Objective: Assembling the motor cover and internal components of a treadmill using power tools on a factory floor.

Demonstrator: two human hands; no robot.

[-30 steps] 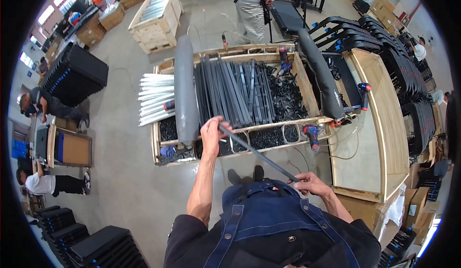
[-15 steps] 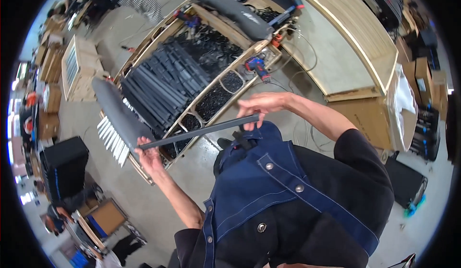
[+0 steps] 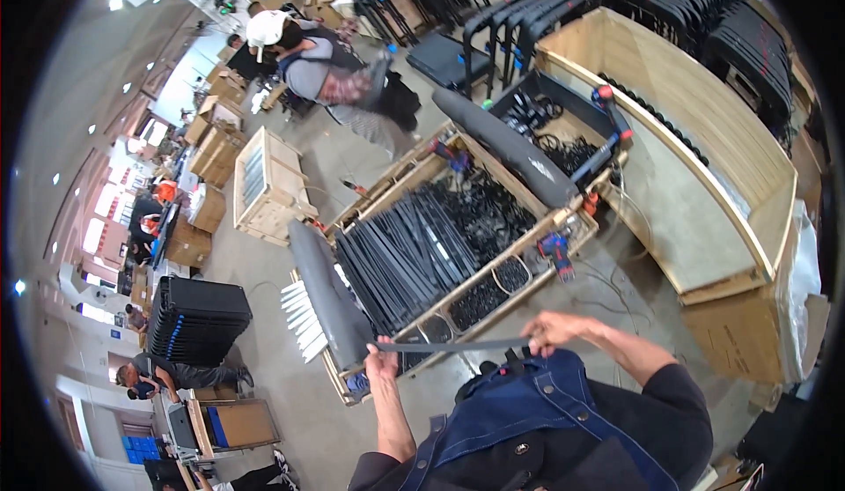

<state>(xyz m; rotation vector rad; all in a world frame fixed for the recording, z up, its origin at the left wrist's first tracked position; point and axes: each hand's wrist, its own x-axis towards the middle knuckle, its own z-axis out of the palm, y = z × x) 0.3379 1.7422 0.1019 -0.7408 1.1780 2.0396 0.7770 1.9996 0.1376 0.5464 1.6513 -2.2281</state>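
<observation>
A long thin dark bar (image 3: 453, 347) stretches almost level between my hands, in front of my blue apron. My left hand (image 3: 381, 363) is closed around its left end, beside a grey padded roll (image 3: 330, 284). At the bar's other end my right hand (image 3: 554, 332) pinches it with bent fingers. Just beyond stands a wooden crate (image 3: 480, 281), divided into compartments. Many similar black bars (image 3: 400, 253) lie in it side by side, with small black parts (image 3: 493, 209) to their right.
Cordless drills (image 3: 556, 256) rest on the crate's edges. A black tray (image 3: 528, 108) and a second padded roll (image 3: 506, 143) lie at the far side. A large wooden bin (image 3: 651, 178) stands right, with cables (image 3: 616, 288) on the floor. Another person (image 3: 343, 86) stands beyond the crate.
My view has lifted, so the crate and my hands sit lower and further right in it. The bar, slanted before, is now nearly level, still held at both ends.
</observation>
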